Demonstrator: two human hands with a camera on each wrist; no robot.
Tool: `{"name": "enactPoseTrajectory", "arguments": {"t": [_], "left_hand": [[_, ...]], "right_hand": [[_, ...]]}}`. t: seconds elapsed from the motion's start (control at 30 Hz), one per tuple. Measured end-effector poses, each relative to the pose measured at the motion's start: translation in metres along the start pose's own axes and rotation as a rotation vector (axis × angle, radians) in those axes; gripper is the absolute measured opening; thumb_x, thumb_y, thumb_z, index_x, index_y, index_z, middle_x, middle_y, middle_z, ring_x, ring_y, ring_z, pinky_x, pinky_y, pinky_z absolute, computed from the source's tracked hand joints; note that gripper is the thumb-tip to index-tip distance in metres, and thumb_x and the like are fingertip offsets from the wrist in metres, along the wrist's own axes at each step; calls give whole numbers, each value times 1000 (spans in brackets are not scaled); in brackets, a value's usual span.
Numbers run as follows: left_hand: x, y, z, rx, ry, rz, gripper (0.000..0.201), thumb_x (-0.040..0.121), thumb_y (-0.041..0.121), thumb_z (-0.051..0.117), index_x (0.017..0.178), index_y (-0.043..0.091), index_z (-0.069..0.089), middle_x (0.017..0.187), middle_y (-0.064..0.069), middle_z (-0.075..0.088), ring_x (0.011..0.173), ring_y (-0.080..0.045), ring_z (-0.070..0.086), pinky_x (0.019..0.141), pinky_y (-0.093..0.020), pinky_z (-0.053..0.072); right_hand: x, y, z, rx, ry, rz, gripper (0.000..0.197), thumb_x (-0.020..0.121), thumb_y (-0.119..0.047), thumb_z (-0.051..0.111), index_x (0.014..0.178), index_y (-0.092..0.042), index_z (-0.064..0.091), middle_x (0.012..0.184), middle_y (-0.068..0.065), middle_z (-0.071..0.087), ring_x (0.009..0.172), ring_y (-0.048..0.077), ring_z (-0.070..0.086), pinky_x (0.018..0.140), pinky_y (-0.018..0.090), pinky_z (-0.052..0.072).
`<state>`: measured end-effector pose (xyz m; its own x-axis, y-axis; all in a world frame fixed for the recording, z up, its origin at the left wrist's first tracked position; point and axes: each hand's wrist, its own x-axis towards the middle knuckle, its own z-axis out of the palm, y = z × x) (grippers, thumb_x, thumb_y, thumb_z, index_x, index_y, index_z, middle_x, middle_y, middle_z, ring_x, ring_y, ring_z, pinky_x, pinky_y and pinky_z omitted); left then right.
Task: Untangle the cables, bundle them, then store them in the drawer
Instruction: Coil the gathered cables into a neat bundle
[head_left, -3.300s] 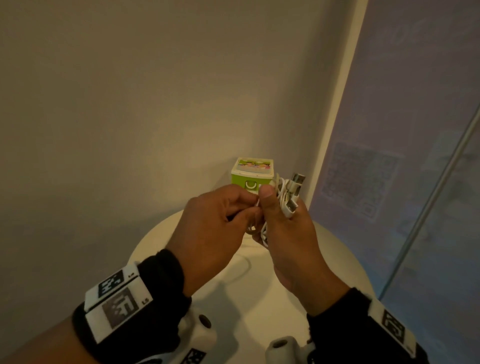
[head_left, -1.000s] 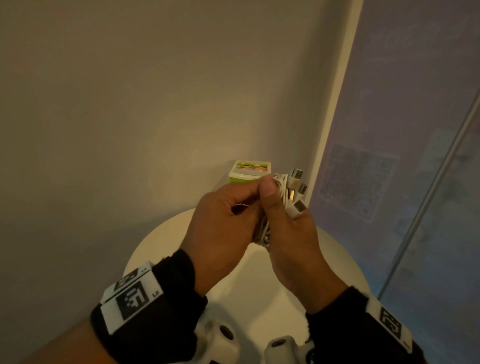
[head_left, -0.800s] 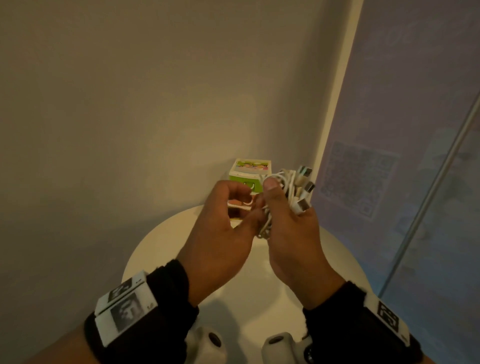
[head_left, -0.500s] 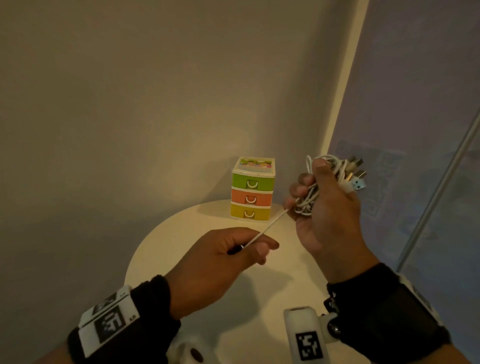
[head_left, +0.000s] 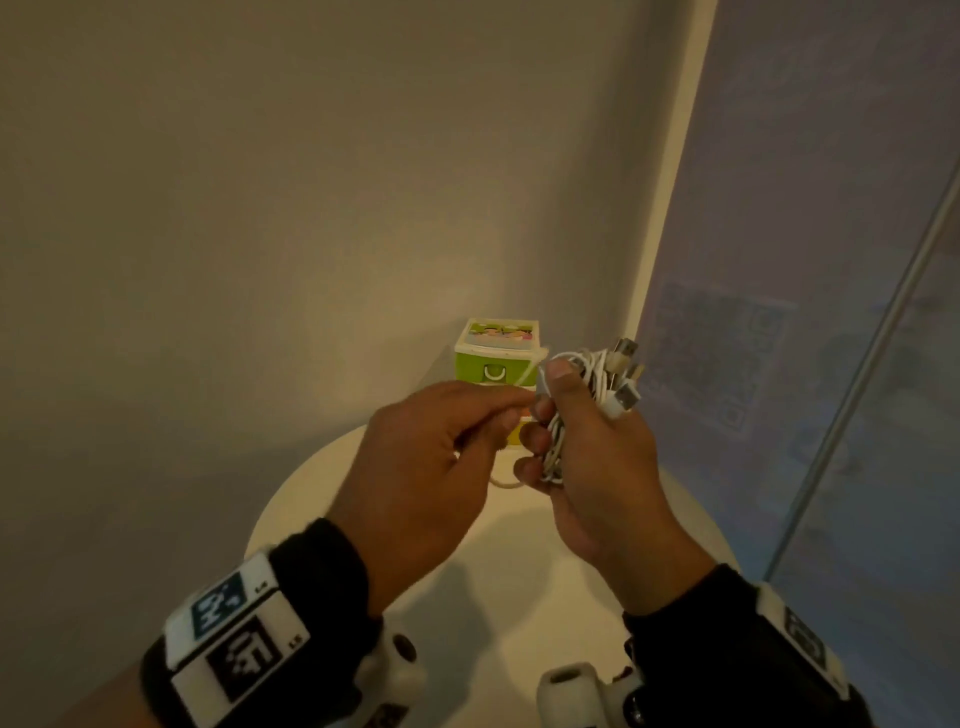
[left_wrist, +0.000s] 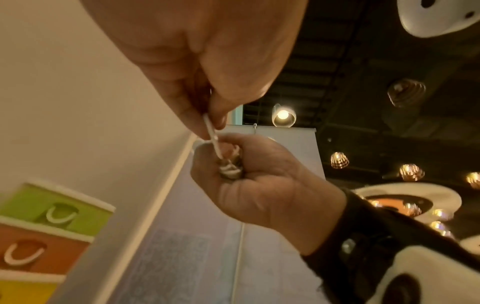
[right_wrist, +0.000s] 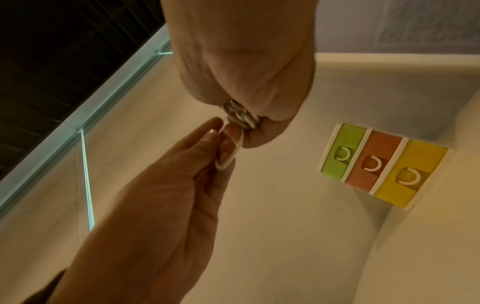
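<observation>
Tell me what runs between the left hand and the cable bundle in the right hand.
A short white strand pinched by the left hand runs to the cable bundle gripped by the right hand; clearest in the left wrist view.

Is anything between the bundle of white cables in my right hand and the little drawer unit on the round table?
Nothing visible lies between. The white cable bundle sits in the right hand, the left hand pinching its loose end. Behind them the small green, orange and yellow drawer unit stands with all three drawers shut, so one needs opening first.

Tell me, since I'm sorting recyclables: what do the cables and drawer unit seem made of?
Cables: white, smooth, likely plastic-sheathed, since they coil limply; plug tips look metallic, glinting grey. Drawer unit: probably moulded plastic, with flat bright colours and white handles.
</observation>
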<state>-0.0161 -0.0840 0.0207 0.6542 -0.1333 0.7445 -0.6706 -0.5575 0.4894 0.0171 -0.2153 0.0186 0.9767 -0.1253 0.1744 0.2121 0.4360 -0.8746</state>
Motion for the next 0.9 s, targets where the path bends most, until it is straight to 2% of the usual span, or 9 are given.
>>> {"name": "enactPoseTrajectory", "arguments": {"t": [0.07,0.13,0.3,0.4,0.57,0.67,0.73,0.83,0.9], "left_hand": [[-2,6,7,-143,24,-94,30,93,14,59,106,40,67,93,20,73,82,1,68,72,-11,53],[-1,7,9,-270,67,-196,24,92,17,63,101,39,63,88,18,75,78,0,71,66,-10,53],[2,10,8,-301,54,-255,12,90,26,64,94,34,73,83,20,74,76,2,70,67,-11,54],[4,10,7,-340,87,-277,9,88,25,67,90,29,74,77,20,75,69,4,70,57,-6,49],[0,6,6,-320,78,-261,14,86,22,69,90,32,78,81,20,74,75,1,69,65,-8,51],[-3,-3,11,-254,92,-226,19,87,22,67,92,38,75,95,20,67,82,0,63,68,-9,48],[-2,-5,10,-275,43,-255,23,87,17,66,93,37,75,99,18,62,86,5,59,69,-5,45],[1,-6,1,-567,-74,-401,25,85,0,63,88,19,78,94,13,68,84,0,64,66,-12,47],[5,-8,-6,-649,-91,-486,18,82,0,60,84,8,76,94,3,75,88,-15,70,72,-27,53]], "right_hand": [[-3,4,3,-3,6,-20,25,92,-35,58,111,-19,63,77,-1,70,64,16,65,55,34,56],[-5,8,4,22,12,-35,32,93,-38,56,118,-20,60,96,5,75,84,25,73,69,44,60],[-12,9,8,36,19,-77,39,92,-40,55,125,-20,54,111,8,71,98,26,70,76,48,59],[-14,13,10,72,-17,-65,38,93,-31,57,129,-23,52,114,7,70,100,25,70,74,42,59],[-12,14,9,-28,-83,-121,42,89,-34,62,129,-25,53,115,3,70,103,21,68,78,41,60],[-12,13,8,-19,-149,-96,35,89,-32,61,124,-24,59,109,3,72,96,18,71,65,32,60],[-10,14,5,-43,-163,-79,30,90,-33,60,120,-26,62,106,4,73,95,20,71,66,34,60],[-9,13,3,-121,-160,-94,24,91,-30,60,114,-24,64,101,8,73,86,19,70,64,34,58],[-10,14,2,-216,-173,-133,22,92,-29,60,113,-24,63,95,6,73,77,16,67,58,29,54]]}}
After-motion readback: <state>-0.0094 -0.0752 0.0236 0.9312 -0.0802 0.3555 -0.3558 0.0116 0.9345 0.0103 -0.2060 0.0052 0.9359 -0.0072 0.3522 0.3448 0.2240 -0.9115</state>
